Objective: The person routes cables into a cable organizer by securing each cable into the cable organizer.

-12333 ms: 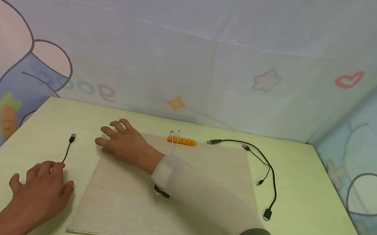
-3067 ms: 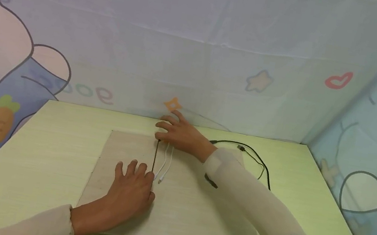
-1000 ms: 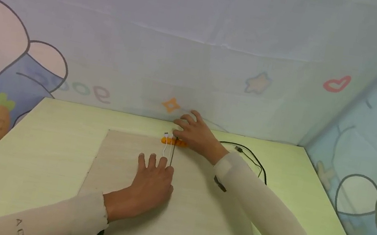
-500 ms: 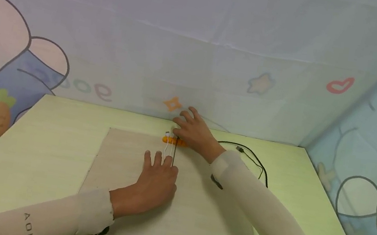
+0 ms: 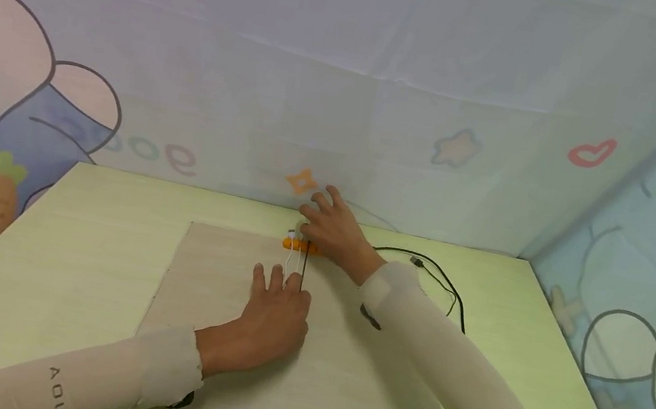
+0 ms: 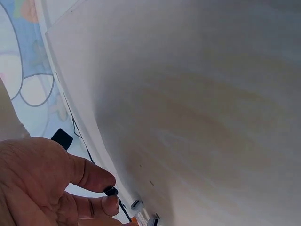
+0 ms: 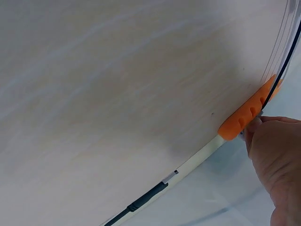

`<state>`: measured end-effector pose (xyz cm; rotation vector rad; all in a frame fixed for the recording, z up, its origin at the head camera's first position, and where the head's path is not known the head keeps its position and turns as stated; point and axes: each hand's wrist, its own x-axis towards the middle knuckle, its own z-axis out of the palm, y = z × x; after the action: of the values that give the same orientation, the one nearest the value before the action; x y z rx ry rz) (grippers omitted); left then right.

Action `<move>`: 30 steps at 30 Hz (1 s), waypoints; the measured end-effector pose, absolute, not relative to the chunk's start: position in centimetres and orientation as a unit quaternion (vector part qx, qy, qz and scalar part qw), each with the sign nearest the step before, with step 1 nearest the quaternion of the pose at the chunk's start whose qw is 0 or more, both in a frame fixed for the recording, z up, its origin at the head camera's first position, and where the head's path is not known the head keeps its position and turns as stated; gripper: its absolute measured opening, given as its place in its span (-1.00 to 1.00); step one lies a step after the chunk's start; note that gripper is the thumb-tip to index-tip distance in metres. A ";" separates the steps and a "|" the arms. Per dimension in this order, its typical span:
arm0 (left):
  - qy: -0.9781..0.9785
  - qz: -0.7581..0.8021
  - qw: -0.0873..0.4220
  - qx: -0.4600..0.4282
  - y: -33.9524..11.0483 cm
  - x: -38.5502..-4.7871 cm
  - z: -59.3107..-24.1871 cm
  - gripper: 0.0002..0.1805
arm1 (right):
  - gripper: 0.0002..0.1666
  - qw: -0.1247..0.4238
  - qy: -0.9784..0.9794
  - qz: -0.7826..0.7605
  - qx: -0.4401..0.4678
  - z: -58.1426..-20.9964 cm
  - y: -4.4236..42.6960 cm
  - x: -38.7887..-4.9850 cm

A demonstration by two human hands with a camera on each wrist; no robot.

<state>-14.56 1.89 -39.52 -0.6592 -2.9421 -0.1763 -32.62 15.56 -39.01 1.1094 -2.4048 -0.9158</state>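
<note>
A short black USB cable (image 5: 304, 269) runs taut between my two hands over the board. My left hand (image 5: 269, 321) is over the middle of the board; in the left wrist view its thumb and finger pinch the cable's small black plug (image 6: 111, 190). My right hand (image 5: 336, 235) pinches the cable's far end against the orange cable holder (image 7: 240, 120). There the black cable (image 7: 282, 70) crosses one of the holder's notches. Two white cables (image 5: 289, 259) sit in the holder to the left of it. Fingers hide the far plug and part of the holder.
The thin wooden board (image 5: 213, 265) lies on a pale table (image 5: 98, 253). At the back right are a thicker black cable (image 5: 445, 282) and a thin black USB cable (image 5: 417, 262), partly behind the right sleeve. A printed cloth wall (image 5: 321, 88) closes off the back.
The short black cable came from the table's left side to the holder, held by both hands. It then shifted right, past the white cables. Over the last half second both hands hardly move.
</note>
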 end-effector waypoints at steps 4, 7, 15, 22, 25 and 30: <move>-0.972 -0.049 0.059 -0.220 2.2 -14.9 -39.7 -0.77 | -0.82 0.157 -0.853 -0.328 0.374 -39.2 15.6 -32.6; -0.972 -0.040 0.063 -0.225 2.5 -15.0 -39.8 -0.77 | -0.80 0.150 -0.856 -0.332 0.366 -39.3 15.9 -32.5; -0.969 -0.037 0.076 -0.233 2.9 -15.3 -40.7 -0.75 | -0.85 0.161 -0.859 -0.319 0.367 -39.4 17.0 -32.3; -0.971 -0.012 0.068 -0.228 2.8 -15.2 -40.4 -0.73 | -0.85 0.160 -0.876 -0.266 0.369 -39.6 17.5 -32.0; -0.973 -0.014 0.047 -0.225 2.6 -15.0 -39.7 -0.69 | -0.77 0.148 -0.883 -0.244 0.372 -39.8 17.5 -31.8; -0.975 -0.034 0.029 -0.218 2.5 -15.2 -39.4 -0.64 | -0.75 0.158 -0.887 -0.213 0.379 -40.2 17.9 -31.4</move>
<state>-15.23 2.55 -39.43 -0.6737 -3.0065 -0.1045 -31.44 17.85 -40.25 1.0839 -2.5363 -0.6100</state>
